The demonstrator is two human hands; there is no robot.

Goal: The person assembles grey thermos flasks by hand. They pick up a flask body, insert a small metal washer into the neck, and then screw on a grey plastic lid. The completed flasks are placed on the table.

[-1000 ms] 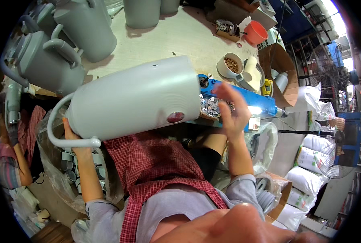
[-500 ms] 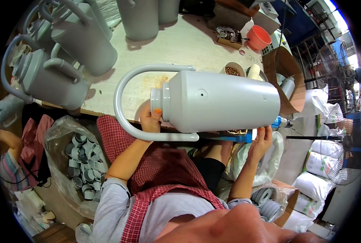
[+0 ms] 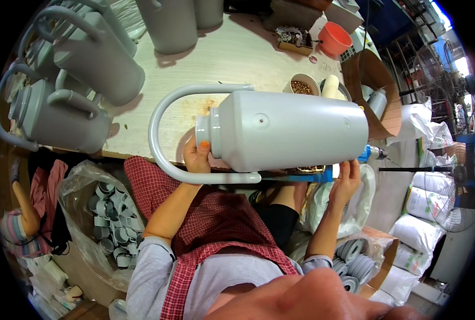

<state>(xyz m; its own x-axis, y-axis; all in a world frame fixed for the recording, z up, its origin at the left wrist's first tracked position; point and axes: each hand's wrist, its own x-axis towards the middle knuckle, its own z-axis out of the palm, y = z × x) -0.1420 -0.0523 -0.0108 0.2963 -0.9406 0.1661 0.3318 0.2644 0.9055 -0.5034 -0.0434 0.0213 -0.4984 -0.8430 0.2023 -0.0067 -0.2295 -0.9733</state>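
Observation:
A large pale grey jug body lies on its side in front of me, its threaded neck to the left and its base to the right. A long curved grey handle arcs around the neck end. My left hand is closed on the neck, thumb on the near side. At the base, my right hand holds the lower near edge with its fingertips. A small dark hole inside a round recess shows on the jug's upper side. Part of a blue-and-black power screwdriver shows beyond the base.
More grey jugs stand and lean at the table's left and back. Right of them are a cup of small brass-coloured screws, a red bowl and a carton. A bag of grey parts is by my left leg; a fan stands right.
The jug has rolled slightly in my hands, and the round recess about its hole shows more plainly. Both hands keep their hold. At far left, another person's arm has moved.

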